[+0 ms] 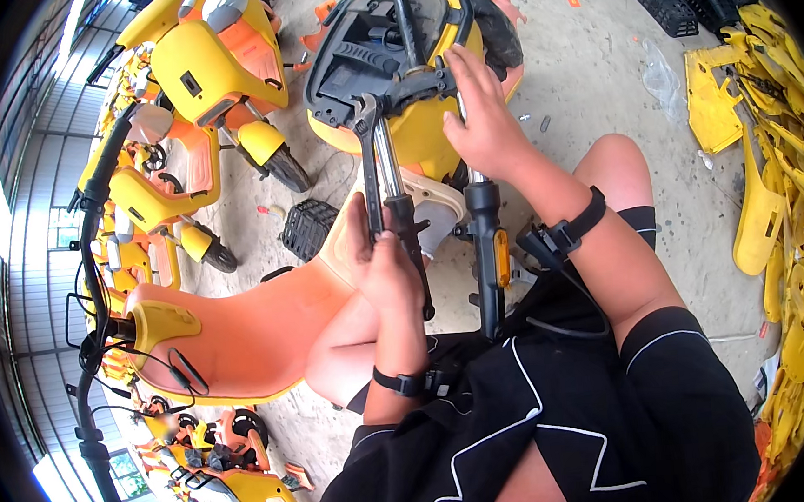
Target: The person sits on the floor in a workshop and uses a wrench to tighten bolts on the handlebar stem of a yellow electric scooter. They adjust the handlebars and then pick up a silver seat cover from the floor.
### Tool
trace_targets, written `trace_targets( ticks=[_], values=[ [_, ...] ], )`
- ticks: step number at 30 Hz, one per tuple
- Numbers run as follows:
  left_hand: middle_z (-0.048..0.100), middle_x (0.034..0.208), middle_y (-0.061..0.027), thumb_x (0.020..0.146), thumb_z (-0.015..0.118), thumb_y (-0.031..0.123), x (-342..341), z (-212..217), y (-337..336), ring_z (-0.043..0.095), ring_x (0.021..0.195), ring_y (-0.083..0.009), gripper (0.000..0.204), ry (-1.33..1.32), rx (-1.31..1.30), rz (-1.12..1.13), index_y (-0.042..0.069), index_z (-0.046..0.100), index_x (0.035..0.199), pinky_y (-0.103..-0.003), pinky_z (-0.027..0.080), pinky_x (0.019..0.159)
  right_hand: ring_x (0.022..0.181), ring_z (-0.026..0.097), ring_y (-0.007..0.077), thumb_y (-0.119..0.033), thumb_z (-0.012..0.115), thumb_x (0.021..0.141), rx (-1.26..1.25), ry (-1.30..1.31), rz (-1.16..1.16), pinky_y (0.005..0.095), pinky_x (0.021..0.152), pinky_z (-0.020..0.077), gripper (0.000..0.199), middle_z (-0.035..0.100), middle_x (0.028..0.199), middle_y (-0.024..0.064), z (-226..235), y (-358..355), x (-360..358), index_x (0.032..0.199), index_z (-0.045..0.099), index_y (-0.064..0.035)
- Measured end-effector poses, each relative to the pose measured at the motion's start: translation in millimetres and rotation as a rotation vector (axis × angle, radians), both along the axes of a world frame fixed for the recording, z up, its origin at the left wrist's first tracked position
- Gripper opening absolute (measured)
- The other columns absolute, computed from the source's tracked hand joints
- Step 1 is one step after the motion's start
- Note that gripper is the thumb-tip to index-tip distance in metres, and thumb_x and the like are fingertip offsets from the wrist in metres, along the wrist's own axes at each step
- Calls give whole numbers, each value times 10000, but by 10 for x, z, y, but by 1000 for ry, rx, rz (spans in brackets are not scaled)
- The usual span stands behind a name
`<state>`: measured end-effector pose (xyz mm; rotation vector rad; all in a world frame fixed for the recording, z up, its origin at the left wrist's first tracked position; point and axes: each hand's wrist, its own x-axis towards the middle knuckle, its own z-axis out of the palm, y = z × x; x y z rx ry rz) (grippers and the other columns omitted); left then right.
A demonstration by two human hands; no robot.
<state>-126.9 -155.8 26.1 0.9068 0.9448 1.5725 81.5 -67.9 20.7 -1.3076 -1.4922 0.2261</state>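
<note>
A motor scooter front fork point(486, 254), with black lower legs and silver upper tubes, stands between my legs. Its black crown clamp point(418, 86) lies over the yellow and black scooter body part. My left hand point(386, 261) is closed around the handle of an adjustable wrench point(371, 174). The wrench's jaw is up by the left end of the clamp; whether it grips a bolt there I cannot tell. My right hand point(489, 119) rests against the right fork tube and clamp end, fingers stretched out and thumb apart.
An orange scooter body point(267, 321) with black handlebars point(93, 366) lies at the left. Several yellow scooters point(208, 73) stand behind it. A black crate point(307, 228) sits on the concrete floor point(595, 79). Yellow body panels point(778, 159) are heaped along the right.
</note>
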Motion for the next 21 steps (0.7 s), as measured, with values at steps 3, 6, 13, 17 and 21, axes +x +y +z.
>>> trace_targets(
  ticks=[3, 6, 13, 17, 21],
  values=[
    [311, 1585, -295, 859, 409, -165, -195, 121, 159, 325, 1503, -332, 705, -125, -47, -15, -130, 222, 1537, -433, 294, 1261, 1465, 302, 420, -54, 610, 863, -3, 13, 3, 478, 1217, 283, 741, 316, 1576, 235, -8, 1, -5, 1532, 305, 32],
    [253, 1613, -286, 861, 392, -125, -435, 123, 360, 281, 1523, -344, 741, -210, -65, -16, -103, 160, 1565, -472, 288, 1255, 1463, 303, 420, -57, 614, 861, -6, 15, -6, 477, 1211, 293, 742, 321, 1576, 227, -18, -1, -11, 1535, 312, 19],
    [272, 1636, -206, 894, 420, -93, -605, 115, 581, 322, 1506, -325, 732, -148, 20, 29, -34, 186, 1585, -445, 281, 1231, 1495, 281, 381, -44, 602, 866, -66, 46, 8, 451, 1228, 249, 764, 292, 1607, 200, -19, -8, -11, 1563, 293, -11],
    [345, 1590, -201, 920, 514, -102, -605, 105, 592, 383, 1461, -305, 706, 27, 25, 49, -6, 257, 1571, -415, 350, 1179, 1494, 274, 395, -52, 599, 865, -77, 24, 2, 460, 1228, 252, 758, 292, 1604, 206, -18, -9, -10, 1560, 299, -15],
    [392, 1526, -226, 920, 605, -110, -693, 83, 623, 486, 1347, -264, 705, 181, -60, -9, -2, 309, 1551, -373, 464, 1083, 1481, 278, 428, -70, 599, 862, -59, 11, 7, 480, 1218, 277, 750, 302, 1592, 222, -12, -9, -7, 1550, 307, -11]
  ],
)
